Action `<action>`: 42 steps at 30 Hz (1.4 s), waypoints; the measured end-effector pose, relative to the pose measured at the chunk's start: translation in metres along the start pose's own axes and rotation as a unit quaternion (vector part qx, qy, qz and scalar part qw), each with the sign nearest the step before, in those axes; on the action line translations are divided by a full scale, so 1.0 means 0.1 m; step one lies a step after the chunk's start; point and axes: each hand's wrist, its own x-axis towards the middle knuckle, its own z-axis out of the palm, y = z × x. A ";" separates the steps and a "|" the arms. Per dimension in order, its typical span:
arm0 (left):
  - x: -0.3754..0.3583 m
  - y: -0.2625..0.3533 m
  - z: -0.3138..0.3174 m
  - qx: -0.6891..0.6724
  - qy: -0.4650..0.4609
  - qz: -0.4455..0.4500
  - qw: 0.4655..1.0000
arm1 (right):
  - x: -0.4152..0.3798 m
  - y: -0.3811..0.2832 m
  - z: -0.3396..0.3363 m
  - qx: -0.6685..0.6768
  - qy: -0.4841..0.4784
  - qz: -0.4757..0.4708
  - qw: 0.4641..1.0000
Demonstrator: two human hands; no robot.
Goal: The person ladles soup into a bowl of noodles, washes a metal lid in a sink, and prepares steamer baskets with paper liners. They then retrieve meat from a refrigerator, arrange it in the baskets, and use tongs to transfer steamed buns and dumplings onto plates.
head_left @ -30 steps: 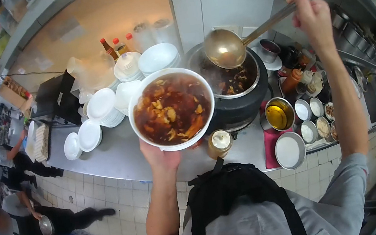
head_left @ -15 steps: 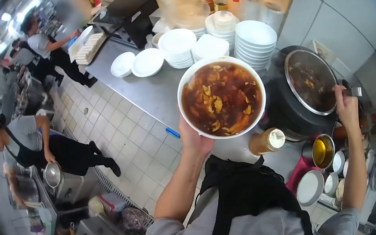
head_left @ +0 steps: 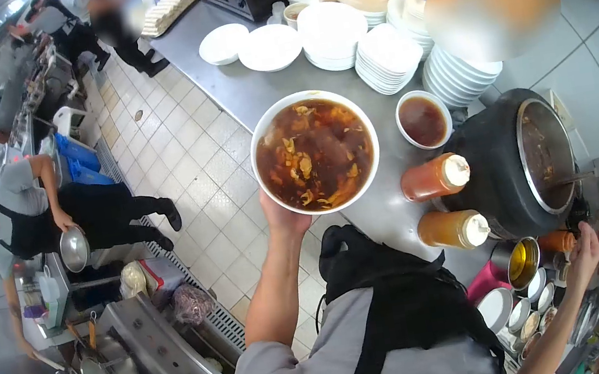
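Observation:
My left hand [head_left: 285, 212] supports a large white bowl of brown soup [head_left: 316, 152] from beneath, its fingers partly hidden under the bowl. Yellow egg-like shreds float in the soup. Out to the right, my right hand [head_left: 585, 253] is off the ladle [head_left: 573, 181], with loosely bent fingers and nothing visible in it. The ladle rests in a big dark pot [head_left: 494, 166] with a metal inner rim. A small bowl of reddish-brown liquid [head_left: 423, 120] stands on the counter between the soup bowl and the pot.
Two squeeze bottles, one red-orange [head_left: 434, 178] and one amber [head_left: 451, 230], stand before the pot. Stacked white plates [head_left: 385, 58] line the steel counter [head_left: 209, 73]. A pan of yellow oil [head_left: 521, 263] sits lower right. A co-worker [head_left: 46, 201] holds a metal bowl at left.
My right hand has let go of the ladle and moved down, away from the pot. My view has turned, bringing the small bowl and red-orange bottle into sight. My left hand still holds the soup bowl.

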 end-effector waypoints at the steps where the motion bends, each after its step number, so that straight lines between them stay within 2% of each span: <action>1: 0.04 0.00 -0.06 -0.031 -0.004 0.004 0.999 | 0.02 0.12 -0.05 0.043 0.028 0.010 0.999; 2: 0.07 0.00 -0.15 -0.032 0.002 0.006 0.999 | 0.03 0.22 -0.12 0.084 0.055 0.022 0.995; 4: 0.16 -0.02 -0.38 -0.010 0.028 0.021 0.999 | 0.03 0.26 -0.11 0.082 0.050 0.045 0.994; 6: 0.23 -0.04 -0.60 -0.027 0.023 0.029 0.999 | -0.04 0.23 -0.03 0.147 0.112 0.043 0.982; 15: 0.54 -0.16 -1.36 -0.064 0.029 0.034 0.997 | -0.32 -0.25 0.29 0.115 0.091 0.033 0.989; 17: 0.60 -0.20 -1.49 -0.065 0.074 0.021 0.995 | -0.34 -0.25 0.30 0.110 0.088 0.037 0.989; 21: 0.70 -0.26 -1.60 -0.073 0.077 0.014 0.994 | -0.37 -0.16 0.29 0.121 0.072 0.037 0.989; 26: 0.87 -0.37 -1.85 -0.018 0.082 0.031 0.996 | -0.43 -0.16 0.38 0.124 0.070 0.074 0.987; 30: 0.89 -0.38 -1.77 -0.031 0.087 0.010 0.996 | -0.50 -0.10 0.42 0.121 0.060 0.073 0.988; 33: 0.96 -0.37 -1.63 -0.001 0.122 0.030 0.992 | -0.59 -0.13 0.49 0.137 0.078 0.090 0.983; 38: 1.15 -0.43 -1.44 0.041 0.099 0.057 0.993 | -0.75 0.01 0.48 0.157 0.101 0.098 0.977; 40: 1.22 -0.46 -1.38 0.038 0.087 0.069 0.993 | -0.79 0.21 0.39 0.154 0.144 0.099 0.972; 42: 1.31 -0.51 -1.39 0.030 0.102 0.087 0.991 | -0.88 0.26 0.30 0.144 0.123 0.087 0.978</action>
